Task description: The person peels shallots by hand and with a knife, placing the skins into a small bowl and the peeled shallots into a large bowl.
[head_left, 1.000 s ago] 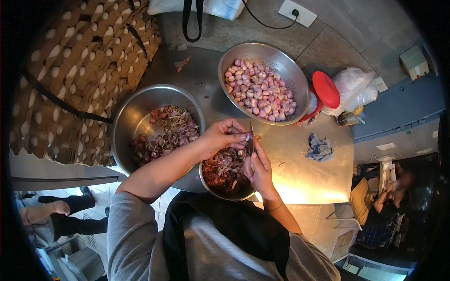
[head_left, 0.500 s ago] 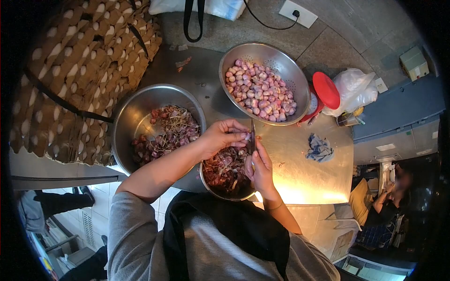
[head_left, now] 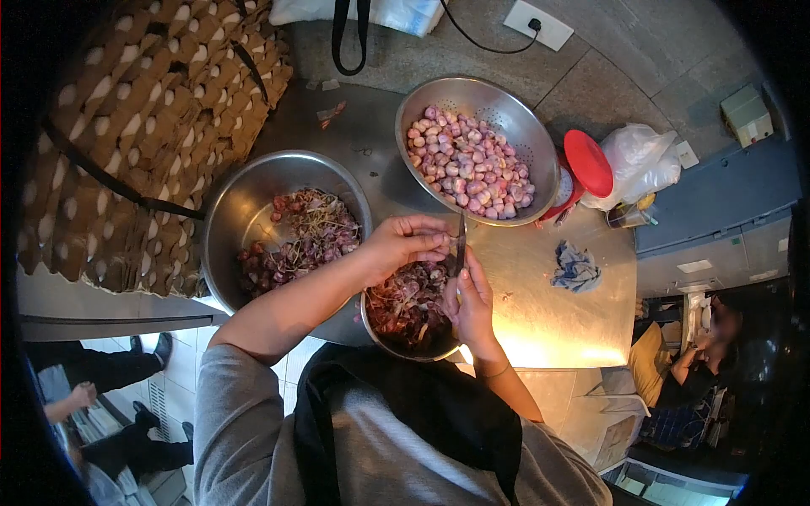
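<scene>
My left hand (head_left: 412,244) is closed in a pinch around a small shallot, mostly hidden by the fingers. In my right hand (head_left: 474,305) is a knife (head_left: 461,238), its blade pointing away from me and close beside the left fingertips. Both hands are above a smaller metal bowl (head_left: 405,316) of dark papery shallot skins. Left of them stands a large steel bowl (head_left: 221,198) holding unpeeled shallots (head_left: 325,232) with dry roots. Beyond the hands, a steel colander (head_left: 527,139) is partly filled with peeled pink shallots (head_left: 472,160).
Stacked egg trays (head_left: 143,126) stand at the left. A red scale (head_left: 586,164), a white plastic bag (head_left: 637,160) and a crumpled blue cloth (head_left: 576,266) are on the right of the steel table (head_left: 548,320). Other people stand at lower left and far right.
The knife and my right hand have shifted slightly right, and the left fingers have closed further over the shallot. At lower left, another person's legs and hand have moved into view.
</scene>
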The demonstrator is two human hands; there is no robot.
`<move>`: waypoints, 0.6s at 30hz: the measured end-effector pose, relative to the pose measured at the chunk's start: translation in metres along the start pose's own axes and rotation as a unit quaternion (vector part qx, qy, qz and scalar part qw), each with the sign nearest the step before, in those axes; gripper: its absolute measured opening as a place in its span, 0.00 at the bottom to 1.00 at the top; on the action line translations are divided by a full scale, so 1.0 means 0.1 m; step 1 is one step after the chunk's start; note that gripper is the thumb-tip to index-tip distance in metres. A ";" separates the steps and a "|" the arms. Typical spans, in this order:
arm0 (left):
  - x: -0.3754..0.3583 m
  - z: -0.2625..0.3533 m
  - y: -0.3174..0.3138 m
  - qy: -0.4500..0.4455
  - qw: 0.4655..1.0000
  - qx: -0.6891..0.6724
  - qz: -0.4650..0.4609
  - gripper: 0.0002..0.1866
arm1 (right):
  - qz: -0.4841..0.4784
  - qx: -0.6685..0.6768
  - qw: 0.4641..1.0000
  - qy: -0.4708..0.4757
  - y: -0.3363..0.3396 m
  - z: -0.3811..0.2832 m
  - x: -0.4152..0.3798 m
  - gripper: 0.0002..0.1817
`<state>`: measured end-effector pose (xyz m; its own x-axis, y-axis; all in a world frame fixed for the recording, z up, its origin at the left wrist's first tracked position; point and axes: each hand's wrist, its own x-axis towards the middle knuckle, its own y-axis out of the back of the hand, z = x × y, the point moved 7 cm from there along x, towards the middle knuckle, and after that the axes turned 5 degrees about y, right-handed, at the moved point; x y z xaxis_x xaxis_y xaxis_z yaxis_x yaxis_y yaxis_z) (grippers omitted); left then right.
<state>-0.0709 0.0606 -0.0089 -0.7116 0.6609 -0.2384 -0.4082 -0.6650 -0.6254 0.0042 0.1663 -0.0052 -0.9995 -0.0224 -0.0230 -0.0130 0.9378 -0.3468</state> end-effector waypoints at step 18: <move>-0.01 -0.02 0.03 0.006 1.000 -0.016 0.016 0.08 | -0.074 -0.093 0.992 0.030 -0.10 -0.04 -0.03 0.27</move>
<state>-0.0704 0.0583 -0.0120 -0.7164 0.6445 -0.2671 -0.3674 -0.6740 -0.6408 0.0076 0.1582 0.0023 -0.9861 -0.1488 0.0732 -0.1591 0.9737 -0.1633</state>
